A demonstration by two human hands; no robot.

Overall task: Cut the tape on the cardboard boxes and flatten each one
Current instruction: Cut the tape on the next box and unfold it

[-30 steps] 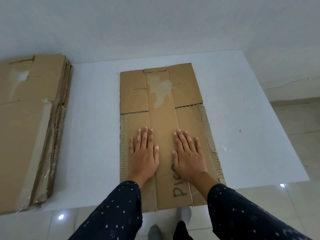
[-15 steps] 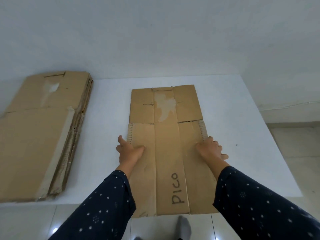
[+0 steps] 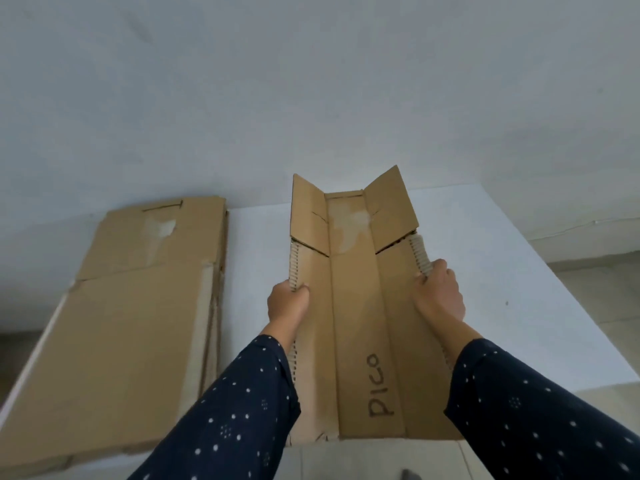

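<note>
A flattened brown cardboard box (image 3: 356, 306) with "Pico" written on it is held above the white table (image 3: 502, 271), its two long sides bent upward into a shallow trough. My left hand (image 3: 287, 303) grips its left corrugated edge. Gripping the right corrugated edge is my right hand (image 3: 438, 292). The far flaps stand up at an angle. A pale patch of torn tape residue marks the far centre panel.
A stack of flattened cardboard boxes (image 3: 131, 306) lies on the table's left part, reaching its near edge. A grey wall rises behind the table. Tiled floor shows at the right and below the table's near edge.
My hands went from pressing flat on the cardboard to its side edges, gripped them, and lifted it so the sides fold upward. The view has tilted up.
</note>
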